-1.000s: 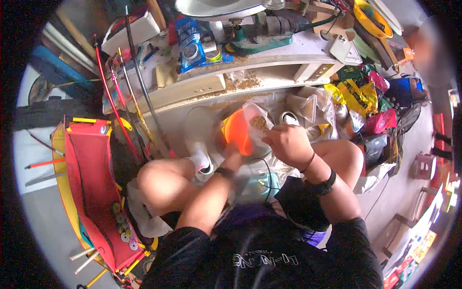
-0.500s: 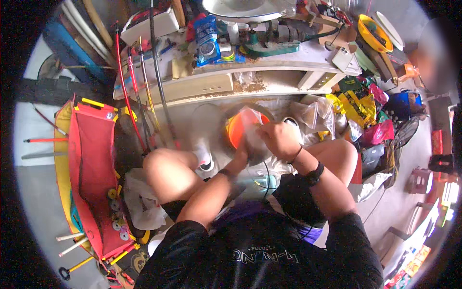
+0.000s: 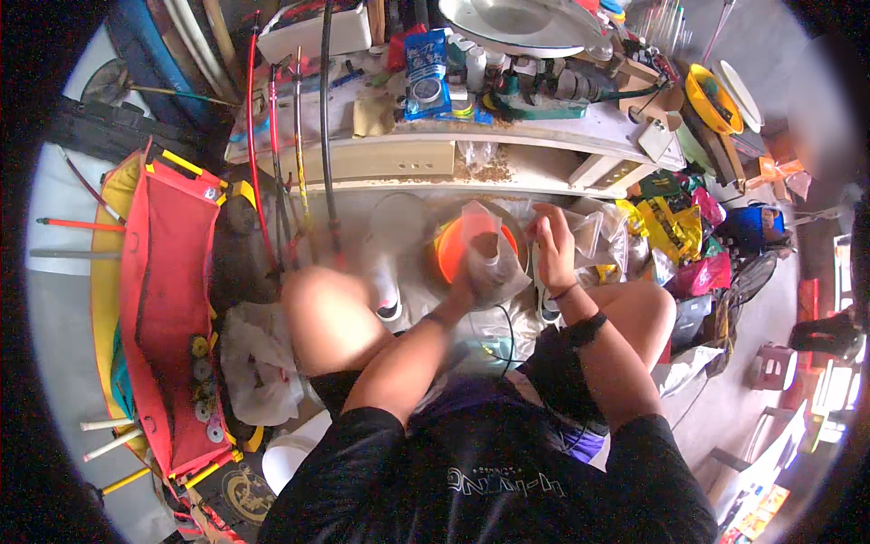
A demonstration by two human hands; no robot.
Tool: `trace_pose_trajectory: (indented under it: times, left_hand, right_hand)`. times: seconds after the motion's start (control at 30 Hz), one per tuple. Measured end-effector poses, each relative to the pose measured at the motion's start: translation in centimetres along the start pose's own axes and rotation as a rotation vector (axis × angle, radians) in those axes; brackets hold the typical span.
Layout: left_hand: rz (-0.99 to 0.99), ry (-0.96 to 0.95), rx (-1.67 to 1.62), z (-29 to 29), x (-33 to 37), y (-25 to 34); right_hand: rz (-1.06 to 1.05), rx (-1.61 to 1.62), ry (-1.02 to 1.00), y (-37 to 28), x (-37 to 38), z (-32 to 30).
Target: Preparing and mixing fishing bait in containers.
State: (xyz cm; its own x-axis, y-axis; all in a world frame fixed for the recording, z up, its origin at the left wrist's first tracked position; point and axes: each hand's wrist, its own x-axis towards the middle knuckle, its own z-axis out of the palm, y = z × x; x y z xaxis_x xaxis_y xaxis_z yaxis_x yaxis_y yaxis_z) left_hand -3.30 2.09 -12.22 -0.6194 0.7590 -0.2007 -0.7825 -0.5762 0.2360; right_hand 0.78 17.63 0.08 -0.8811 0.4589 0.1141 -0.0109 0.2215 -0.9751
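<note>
My left hand (image 3: 465, 288) is closed round the lower part of a clear plastic bag (image 3: 506, 276), with something dark brown inside it. The bag stands over an orange bowl (image 3: 449, 260), covering part of its inside. To the right of the bag, my right hand (image 3: 554, 247) is raised with its fingers stretched out and holds nothing. The left fingertips are partly hidden and smeared by motion.
A white bench (image 3: 381, 156) stretches across ahead, bearing a green-based machine (image 3: 535, 104) and a blue packet (image 3: 426, 77). Fishing rods (image 3: 255, 136) lean at its left. A long red bag (image 3: 172, 299) lies on my left. Assorted plastic bags (image 3: 675, 227) are piled right.
My right hand has come off the bag and moved right, its fingers now unfolded. The bag's brown contents now show. The whole view has shifted slightly.
</note>
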Motion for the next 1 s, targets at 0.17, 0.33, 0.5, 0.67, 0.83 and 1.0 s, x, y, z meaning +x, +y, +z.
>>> trace_pose_trajectory:
  times: [0.17, 0.33, 0.5, 0.67, 0.83, 1.0]
  left_hand:
    - [0.033, 0.136, 0.429, -1.4, -0.5, 0.9]
    - [0.067, 0.246, 0.339, -6.7, 0.3, 1.2]
    - [0.030, 0.395, 0.463, -9.6, 0.5, 2.1]
    - [-0.102, 0.432, 0.287, -8.3, -2.3, 2.3]
    - [-0.183, 0.445, 0.229, -8.8, -3.1, 1.6]
    - [-0.181, 0.492, 0.329, -10.8, -2.2, 1.1]
  right_hand:
    - [0.441, -0.118, -0.313, 7.1, 0.2, 2.4]
    - [0.598, 0.146, -0.234, 9.8, -1.3, 5.8]
    - [0.638, 0.346, -0.147, 14.7, -3.7, 7.6]
    - [0.839, 0.567, -0.099, 21.4, -7.5, 10.4]
    - [0.750, 0.423, -0.108, 22.1, -9.0, 10.7]
    - [0.816, 0.503, -0.076, 21.5, -9.3, 10.6]
